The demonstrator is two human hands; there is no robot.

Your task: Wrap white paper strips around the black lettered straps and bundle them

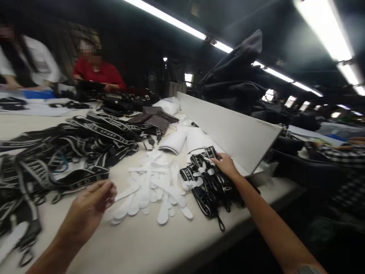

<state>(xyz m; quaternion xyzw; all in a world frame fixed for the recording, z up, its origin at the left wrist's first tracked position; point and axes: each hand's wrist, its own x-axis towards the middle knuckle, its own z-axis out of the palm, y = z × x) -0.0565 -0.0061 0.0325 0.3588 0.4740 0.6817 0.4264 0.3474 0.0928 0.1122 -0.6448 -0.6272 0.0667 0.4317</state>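
Currently, a folded black strap (211,153) is grasped at its edge by the right hand (226,165), at the far end of a heap of strap bundles (203,199) on the table (137,243). The left hand (89,209) is held with curled fingers beside loose lettered straps (102,131); whether anything is pinched there cannot be told. Between both hands, white strips (146,186) are scattered, with curved white sheets (173,141) laid beyond.

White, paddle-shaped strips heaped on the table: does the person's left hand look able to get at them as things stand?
Probably yes: the left hand is close beside the white strips, and nothing visible blocks the way.
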